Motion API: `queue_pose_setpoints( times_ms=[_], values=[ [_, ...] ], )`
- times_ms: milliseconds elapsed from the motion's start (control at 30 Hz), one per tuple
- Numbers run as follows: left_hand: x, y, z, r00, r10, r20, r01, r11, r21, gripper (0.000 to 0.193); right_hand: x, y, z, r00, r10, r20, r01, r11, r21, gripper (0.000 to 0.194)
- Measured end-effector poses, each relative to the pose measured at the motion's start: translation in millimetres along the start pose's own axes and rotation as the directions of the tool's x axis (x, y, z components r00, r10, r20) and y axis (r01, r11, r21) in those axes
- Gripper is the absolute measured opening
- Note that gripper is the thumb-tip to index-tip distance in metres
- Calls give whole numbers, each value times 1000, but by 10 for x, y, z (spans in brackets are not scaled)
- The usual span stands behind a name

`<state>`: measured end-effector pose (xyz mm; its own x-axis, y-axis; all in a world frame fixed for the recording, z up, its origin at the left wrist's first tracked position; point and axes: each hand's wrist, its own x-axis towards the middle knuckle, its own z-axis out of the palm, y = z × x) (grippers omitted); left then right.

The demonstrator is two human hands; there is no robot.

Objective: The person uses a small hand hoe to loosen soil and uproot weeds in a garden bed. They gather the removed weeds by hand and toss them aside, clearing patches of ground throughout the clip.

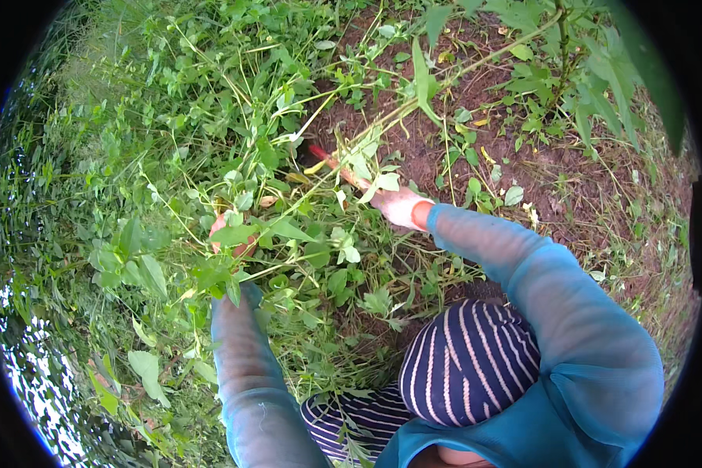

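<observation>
My right hand [399, 206], in a pale glove with an orange cuff, grips a wooden-handled hand tool [348, 174]. The tool slants up and left among the weeds, with a red part [319, 152] near its far end. Its working end is hidden, so its kind is unclear. Lower left, my left hand [244, 248] reaches into green weeds [281, 228]. Leaves cover most of it, and whether its fingers close on any stems cannot be made out. Long weed stems [386, 120] cross above the tool and the right hand.
Bare reddish-brown soil [380, 140] shows beyond the right hand. A taller leafy plant [561, 70] rises at the upper right. Dense weeds [169, 117] spread over the left side. My striped knee [468, 362] is bent close below the right forearm.
</observation>
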<state>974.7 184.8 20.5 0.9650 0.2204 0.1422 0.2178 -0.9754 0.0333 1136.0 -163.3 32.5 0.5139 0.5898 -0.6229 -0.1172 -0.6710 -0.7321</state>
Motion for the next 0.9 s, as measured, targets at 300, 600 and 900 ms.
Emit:
queue_pose_setpoints(
  times_ms=[300, 600, 900],
  values=[
    [-387, -17, 243, 996, -77, 35, 82, 987, -141, 36, -1802, 1827, -55, 977, 136, 166, -29, 850, -526, 58],
    [-349, 82, 116, 978, -205, -44, 208, 973, 96, 28, -459, 1115, -71, 935, 345, 86, -354, 890, 286, 65],
    [-344, 292, 341, 785, 4, -619, -134, 977, -164, 19, -1786, 2044, -359, 979, 202, 10, -189, 930, -314, 46]
  ],
)
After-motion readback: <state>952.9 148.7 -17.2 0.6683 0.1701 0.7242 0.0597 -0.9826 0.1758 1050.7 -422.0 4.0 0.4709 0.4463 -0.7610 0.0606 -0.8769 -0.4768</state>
